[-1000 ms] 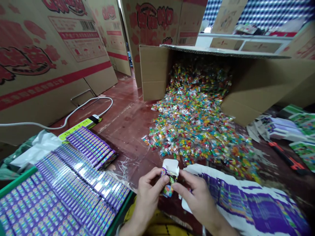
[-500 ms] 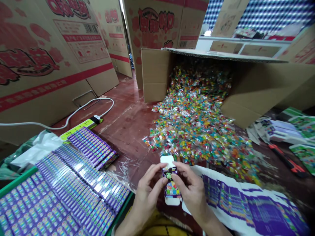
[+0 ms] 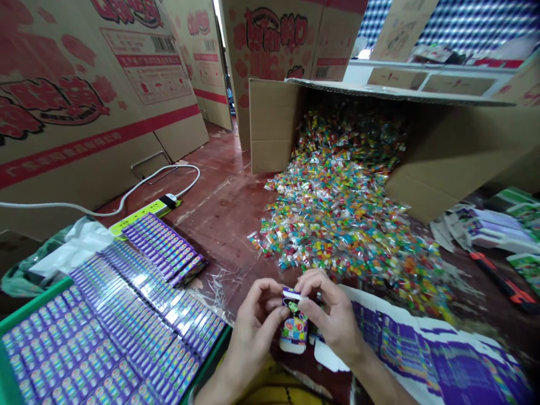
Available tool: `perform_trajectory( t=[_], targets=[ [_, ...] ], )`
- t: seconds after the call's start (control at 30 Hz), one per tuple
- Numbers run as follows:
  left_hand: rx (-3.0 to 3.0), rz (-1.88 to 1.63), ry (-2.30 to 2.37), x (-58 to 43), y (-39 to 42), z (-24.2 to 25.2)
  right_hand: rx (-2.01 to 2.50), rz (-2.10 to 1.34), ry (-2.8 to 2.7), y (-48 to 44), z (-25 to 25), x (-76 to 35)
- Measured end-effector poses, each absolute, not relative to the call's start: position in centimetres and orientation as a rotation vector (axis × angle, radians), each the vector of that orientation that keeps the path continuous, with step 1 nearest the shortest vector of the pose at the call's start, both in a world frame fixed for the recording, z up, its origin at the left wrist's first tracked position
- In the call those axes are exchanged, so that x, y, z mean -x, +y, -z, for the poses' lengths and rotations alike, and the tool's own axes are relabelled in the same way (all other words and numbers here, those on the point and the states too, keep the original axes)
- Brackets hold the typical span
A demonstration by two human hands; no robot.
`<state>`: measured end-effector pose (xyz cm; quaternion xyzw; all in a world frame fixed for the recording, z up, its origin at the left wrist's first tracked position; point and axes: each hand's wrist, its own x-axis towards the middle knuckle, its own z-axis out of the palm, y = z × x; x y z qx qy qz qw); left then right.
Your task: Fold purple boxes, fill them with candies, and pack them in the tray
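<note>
Both hands hold one small purple candy box (image 3: 294, 326) upright in front of me. My left hand (image 3: 257, 326) pinches its left side and top with curled fingers. My right hand (image 3: 333, 318) grips its right side, fingertips pressing the top flap down. Just beyond the hands lies a big pile of colourful wrapped candies (image 3: 341, 225), spilling out of a tipped cardboard carton (image 3: 274, 126). Under my right wrist a spread of flat purple box blanks (image 3: 422, 349) lies on the floor.
A green tray (image 3: 29, 306) at lower left is filled with rows of closed purple boxes (image 3: 126, 315). A yellow-green power strip (image 3: 143, 216) with a white cable lies behind it. Large printed cartons (image 3: 84, 101) stand left. An orange-handled tool (image 3: 502, 281) and green packs lie at right.
The box's white top flap stood open and has been folded down shut under my fingers. The box was turned upright and lowered slightly. The view drifted a little to the left.
</note>
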<state>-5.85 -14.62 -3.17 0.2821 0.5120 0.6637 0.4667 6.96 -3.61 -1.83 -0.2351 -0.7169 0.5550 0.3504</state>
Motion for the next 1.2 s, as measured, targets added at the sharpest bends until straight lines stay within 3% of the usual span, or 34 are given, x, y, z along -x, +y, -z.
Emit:
perform_trajectory(
  t=[0.23, 0.4, 0.83, 1.07, 1.2],
  targets=[
    [-0.777, -1.617, 1.365, 6.2, -14.8, 3.2, 0.885, -1.858, -1.824, -2.3, 0.1, -6.4],
    [-0.771, -1.607, 1.345, 6.1, -14.9, 3.0, 0.865, -1.885, -1.877, -1.1, -0.2, -6.1],
    [-0.635, -1.626, 1.406, 7.9, -15.3, 3.6, 0.542, -0.832, -2.709, -4.4, 0.3, -7.2],
    [-0.766, -1.334, 1.505, 10.2, -17.0, 4.1, 0.383, -1.001, -2.867, -2.9, 0.2, -6.3],
    [-0.529, -1.374, 1.499, 11.4, -18.2, 4.2, 0.711, -0.646, -2.784, 1.3, 1.6, -4.4]
  ],
)
